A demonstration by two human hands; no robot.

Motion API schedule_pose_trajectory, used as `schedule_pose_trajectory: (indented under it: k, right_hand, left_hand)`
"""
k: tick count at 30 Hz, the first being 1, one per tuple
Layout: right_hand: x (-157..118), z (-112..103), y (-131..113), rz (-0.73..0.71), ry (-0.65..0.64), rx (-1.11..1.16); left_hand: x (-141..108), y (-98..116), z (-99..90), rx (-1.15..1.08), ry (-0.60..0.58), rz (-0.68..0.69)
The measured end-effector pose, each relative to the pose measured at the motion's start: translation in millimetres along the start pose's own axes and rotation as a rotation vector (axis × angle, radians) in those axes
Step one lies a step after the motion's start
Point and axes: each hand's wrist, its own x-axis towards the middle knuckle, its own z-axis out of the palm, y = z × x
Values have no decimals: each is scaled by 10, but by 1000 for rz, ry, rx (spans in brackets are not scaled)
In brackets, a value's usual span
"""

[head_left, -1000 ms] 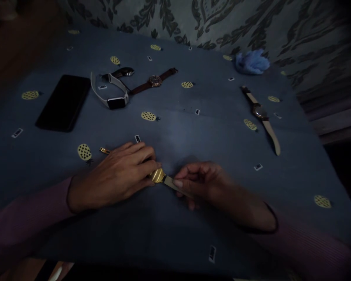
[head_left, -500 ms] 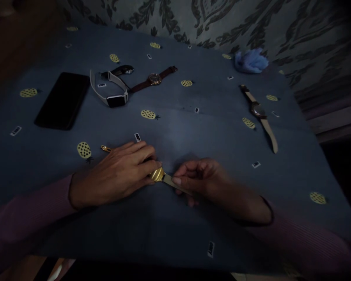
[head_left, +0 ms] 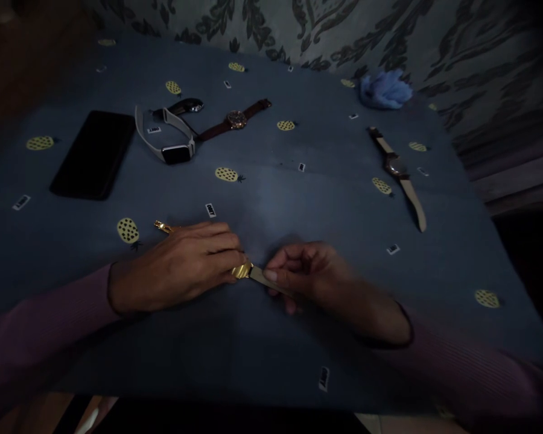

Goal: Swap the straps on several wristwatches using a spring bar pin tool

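Observation:
A gold watch with a greyish strap lies low in the middle of the table, partly under my left hand. My left hand is closed over it, fingertips at the gold case, and the gold buckle end sticks out beyond the knuckles. Between the thumb and fingers of my right hand is the strap's other part, right of the case. The strap's far end is hidden by that hand.
On the patterned blue tablecloth lie a black phone, a white-strapped smartwatch, a dark object, a brown-strapped watch, another watch at right, and a crumpled blue cloth. A patterned wall stands behind.
The whole view has shifted slightly, moving the table items a little left and up. Both hands keep their hold on the gold watch; slightly more of its buckle end shows.

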Motion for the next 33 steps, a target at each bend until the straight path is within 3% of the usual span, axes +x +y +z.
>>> schedule_pose_trajectory:
  k: [5, 12, 18, 33]
  right_hand:
    - [-5, 20, -6, 10, 36, 13]
    - [7, 19, 31, -19, 31, 31]
    - [10, 28, 7, -27, 28, 29]
    - [19, 57, -5, 7, 21, -81]
  left_hand:
    - [-6, 8, -13, 47, 7, 44]
    - [-43, 97, -71, 322, -57, 139]
    - [-39, 102, -69, 333, -35, 159]
    - [13, 148, -74, 379, -133, 154]
